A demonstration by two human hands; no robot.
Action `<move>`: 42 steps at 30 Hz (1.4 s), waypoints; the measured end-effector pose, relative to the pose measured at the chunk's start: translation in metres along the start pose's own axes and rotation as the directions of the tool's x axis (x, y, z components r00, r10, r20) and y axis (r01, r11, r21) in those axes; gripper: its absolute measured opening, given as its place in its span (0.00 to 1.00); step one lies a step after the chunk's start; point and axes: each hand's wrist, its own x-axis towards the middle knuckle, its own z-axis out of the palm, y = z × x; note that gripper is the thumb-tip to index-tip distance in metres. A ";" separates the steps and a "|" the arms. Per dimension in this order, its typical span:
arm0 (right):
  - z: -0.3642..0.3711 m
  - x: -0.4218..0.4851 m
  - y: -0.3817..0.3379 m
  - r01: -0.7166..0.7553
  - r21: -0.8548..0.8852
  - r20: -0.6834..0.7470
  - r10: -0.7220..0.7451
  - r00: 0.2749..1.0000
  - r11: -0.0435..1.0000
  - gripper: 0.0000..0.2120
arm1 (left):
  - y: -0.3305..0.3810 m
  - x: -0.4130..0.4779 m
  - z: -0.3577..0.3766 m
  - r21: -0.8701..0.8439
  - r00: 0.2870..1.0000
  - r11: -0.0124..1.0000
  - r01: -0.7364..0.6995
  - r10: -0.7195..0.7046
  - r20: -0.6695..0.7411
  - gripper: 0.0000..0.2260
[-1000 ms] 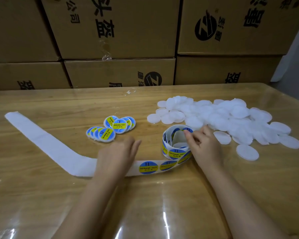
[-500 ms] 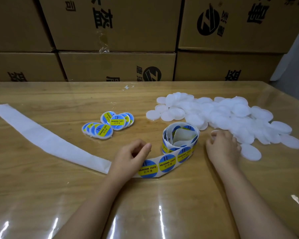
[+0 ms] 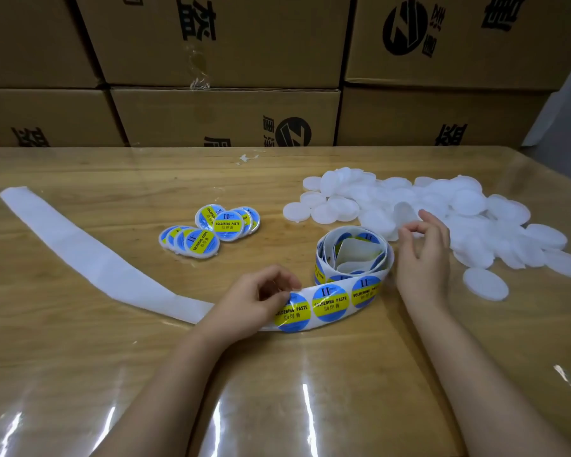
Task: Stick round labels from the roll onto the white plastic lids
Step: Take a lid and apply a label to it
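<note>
A loose roll of blue-and-yellow round labels (image 3: 353, 255) stands mid-table, and its strip runs left toward me. My left hand (image 3: 254, 301) rests on that strip, thumb and forefinger pinching the left edge of the first round label (image 3: 294, 313). The peeled white backing (image 3: 89, 255) trails off to the far left. My right hand (image 3: 422, 255) is beside the roll at the near edge of the heap of white plastic lids (image 3: 442, 212). Its fingertips pinch one blurred white lid (image 3: 404, 211) lifted off the heap. A small cluster of labelled lids (image 3: 211, 232) lies behind my left hand.
Stacked cardboard boxes (image 3: 225, 117) form a wall along the table's far edge. The wooden table (image 3: 80, 374) has a glossy clear cover. One white lid (image 3: 485, 283) lies apart at the heap's near right.
My right hand left the roll, reached into the heap and now lifts one lid. My left hand slid along the strip to the first label's edge.
</note>
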 end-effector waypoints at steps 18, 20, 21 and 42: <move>0.018 -0.062 -0.053 0.430 0.232 0.432 -0.488 0.758 0.873 0.03 | -0.001 -0.002 0.015 0.309 0.886 0.914 -0.263 0.356 -0.299 0.24; 0.018 -0.063 -0.053 0.433 0.241 0.453 -0.495 0.741 0.869 0.03 | -0.001 -0.003 0.016 0.334 0.886 0.904 -0.265 0.365 -0.285 0.22; 0.018 -0.064 -0.053 0.432 0.248 0.464 -0.497 0.733 0.867 0.02 | -0.001 -0.002 0.015 0.340 0.885 0.903 -0.263 0.366 -0.287 0.21; 0.008 -0.057 -0.055 0.627 -0.004 0.418 -0.569 0.708 0.779 0.12 | 0.007 -0.005 0.012 0.438 0.835 0.899 0.003 0.239 -0.496 0.25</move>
